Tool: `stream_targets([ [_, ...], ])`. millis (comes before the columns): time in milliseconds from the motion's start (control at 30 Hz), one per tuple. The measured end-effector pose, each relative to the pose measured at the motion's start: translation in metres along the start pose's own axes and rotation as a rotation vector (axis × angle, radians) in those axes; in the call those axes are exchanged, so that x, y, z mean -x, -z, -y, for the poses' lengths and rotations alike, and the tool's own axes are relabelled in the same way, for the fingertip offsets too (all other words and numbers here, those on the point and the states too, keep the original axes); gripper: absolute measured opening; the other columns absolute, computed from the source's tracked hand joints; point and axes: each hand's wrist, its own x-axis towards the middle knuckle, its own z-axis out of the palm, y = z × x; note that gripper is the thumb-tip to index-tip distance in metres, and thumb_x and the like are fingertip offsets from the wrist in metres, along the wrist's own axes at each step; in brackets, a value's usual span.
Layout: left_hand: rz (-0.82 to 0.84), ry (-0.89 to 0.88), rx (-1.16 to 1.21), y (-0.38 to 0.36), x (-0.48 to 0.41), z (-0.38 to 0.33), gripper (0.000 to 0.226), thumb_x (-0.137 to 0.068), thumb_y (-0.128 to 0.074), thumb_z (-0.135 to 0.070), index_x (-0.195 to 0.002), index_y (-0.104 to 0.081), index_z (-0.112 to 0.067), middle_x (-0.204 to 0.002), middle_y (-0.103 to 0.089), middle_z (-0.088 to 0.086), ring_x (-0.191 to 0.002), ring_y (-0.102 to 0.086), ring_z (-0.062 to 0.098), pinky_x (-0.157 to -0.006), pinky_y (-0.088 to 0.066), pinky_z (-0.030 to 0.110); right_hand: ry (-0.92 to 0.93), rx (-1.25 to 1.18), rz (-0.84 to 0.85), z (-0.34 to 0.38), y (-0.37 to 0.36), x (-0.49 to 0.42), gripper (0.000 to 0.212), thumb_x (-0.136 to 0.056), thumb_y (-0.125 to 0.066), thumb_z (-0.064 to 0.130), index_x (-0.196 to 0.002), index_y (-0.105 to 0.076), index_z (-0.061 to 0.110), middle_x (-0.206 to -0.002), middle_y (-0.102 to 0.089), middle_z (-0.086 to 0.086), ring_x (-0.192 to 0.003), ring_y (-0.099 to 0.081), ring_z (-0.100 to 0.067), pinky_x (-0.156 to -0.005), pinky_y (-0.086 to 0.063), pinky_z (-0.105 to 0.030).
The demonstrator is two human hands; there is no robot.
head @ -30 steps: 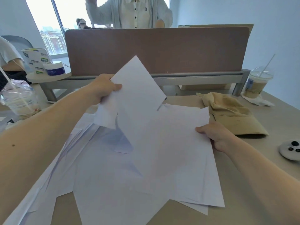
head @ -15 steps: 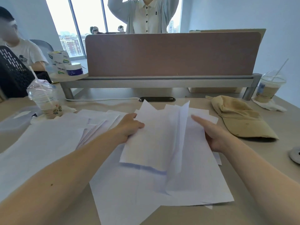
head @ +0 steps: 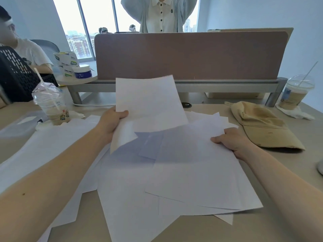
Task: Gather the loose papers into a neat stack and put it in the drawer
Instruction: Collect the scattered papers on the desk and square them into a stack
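The left hand [head: 112,120] pinches a light, limp sheet [head: 150,103] by its edge, the right hand [head: 231,142] grips the side of the papers [head: 183,172]; likely slippery, best squared from both edges.

Both bare forearms reach forward. The left hand [head: 111,123], raised, pinches a sheet [head: 148,102] between thumb and fingers; the right hand [head: 230,140], lower, grips the edge of the papers [head: 192,163].

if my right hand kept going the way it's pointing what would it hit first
Probably the lifted sheet hanging from the left hand: the right hand points left across the paper pile it grips. Depth is unclear.
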Motion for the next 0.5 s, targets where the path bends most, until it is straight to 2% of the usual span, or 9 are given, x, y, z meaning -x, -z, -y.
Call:
stream_targets([
  [33, 0.008, -0.010, -0.059, -0.005, 0.002, 0.001, 0.023, -0.095, -0.055, -0.002, -0.115, -0.063, -0.011, -0.095, -0.071, 0.005, -0.063, -0.071, 0.014, -0.048, -0.055, 0.022, -0.004, -0.046, 0.014, -0.001, -0.001, -0.001, 0.006, -0.087, -0.067, -0.002, -0.091, -0.063, -0.001, -0.087, -0.070, -0.016, -0.069, -0.068, -0.026, -0.054, -0.051, -0.027],
  [100, 0.048, -0.019, -0.202, -0.022, 0.009, 0.009, 0.019, -0.093, -0.056, 0.001, -0.104, -0.065, -0.011, -0.091, -0.070, 0.010, -0.055, -0.069, 0.012, -0.049, -0.056, 0.022, -0.037, -0.170, 0.026, -0.002, -0.004, -0.005, 0.013, -0.093, -0.062, 0.007, -0.102, -0.063, -0.002, -0.090, -0.071, -0.016, -0.073, -0.069, -0.028, -0.057, -0.054, -0.030],
  [167, 0.090, 0.012, -0.288, -0.041, 0.015, 0.023, 0.019, -0.090, -0.057, 0.002, -0.102, -0.066, -0.010, -0.093, -0.072, 0.012, -0.066, -0.071, 0.021, -0.065, -0.060, 0.033, -0.083, -0.327, 0.052, -0.004, -0.005, -0.009, 0.030, -0.095, -0.062, 0.029, -0.110, -0.065, 0.003, -0.094, -0.073, -0.012, -0.080, -0.070, -0.028, -0.063, -0.055, -0.032],
  [233, 0.146, 0.062, -0.346, -0.056, 0.018, 0.037, 0.024, -0.087, -0.061, -0.003, -0.110, -0.064, -0.007, -0.101, -0.074, 0.014, -0.084, -0.072, 0.031, -0.081, -0.060, 0.045, -0.118, -0.383, 0.100, -0.003, -0.004, -0.008, 0.042, -0.085, -0.070, 0.046, -0.108, -0.069, 0.011, -0.099, -0.075, -0.010, -0.090, -0.071, -0.029, -0.074, -0.058, -0.036],
  [300, 0.218, 0.126, -0.418, -0.071, 0.021, 0.046, 0.042, -0.083, -0.067, -0.015, -0.122, -0.056, -0.005, -0.112, -0.070, 0.014, -0.097, -0.069, 0.031, -0.089, -0.057, 0.046, -0.121, -0.273, 0.161, -0.003, -0.004, -0.005, 0.042, -0.077, -0.080, 0.036, -0.107, -0.069, 0.009, -0.100, -0.076, -0.015, -0.094, -0.072, -0.033, -0.084, -0.058, -0.044],
  [367, 0.247, 0.123, -0.515, -0.079, 0.019, 0.049, 0.052, -0.084, -0.071, -0.030, -0.129, -0.051, -0.012, -0.121, -0.062, 0.005, -0.105, -0.064, 0.026, -0.091, -0.053, 0.035, -0.101, -0.099, 0.122, -0.005, -0.004, -0.006, 0.033, -0.076, -0.082, 0.011, -0.103, -0.067, 0.001, -0.100, -0.074, -0.021, -0.092, -0.072, -0.037, -0.087, -0.057, -0.050],
  [433, 0.147, 0.050, -0.576, -0.076, 0.010, 0.042, 0.042, -0.087, -0.069, -0.037, -0.123, -0.057, -0.018, -0.115, -0.059, 0.002, -0.105, -0.059, 0.024, -0.084, -0.044, 0.029, -0.074, 0.012, -0.002, -0.007, 0.001, -0.009, 0.024, -0.076, -0.077, -0.001, -0.097, -0.066, -0.003, -0.100, -0.072, -0.025, -0.091, -0.071, -0.039, -0.087, -0.056, -0.052],
  [500, 0.025, 0.070, -0.554, -0.062, -0.003, 0.034, 0.032, -0.086, -0.070, -0.035, -0.108, -0.062, -0.013, -0.102, -0.056, 0.003, -0.091, -0.055, 0.025, -0.075, -0.040, 0.030, -0.058, 0.089, -0.092, -0.008, 0.011, -0.013, 0.022, -0.074, -0.074, -0.001, -0.094, -0.066, -0.006, -0.098, -0.071, -0.027, -0.091, -0.070, -0.042, -0.084, -0.055, -0.051],
])
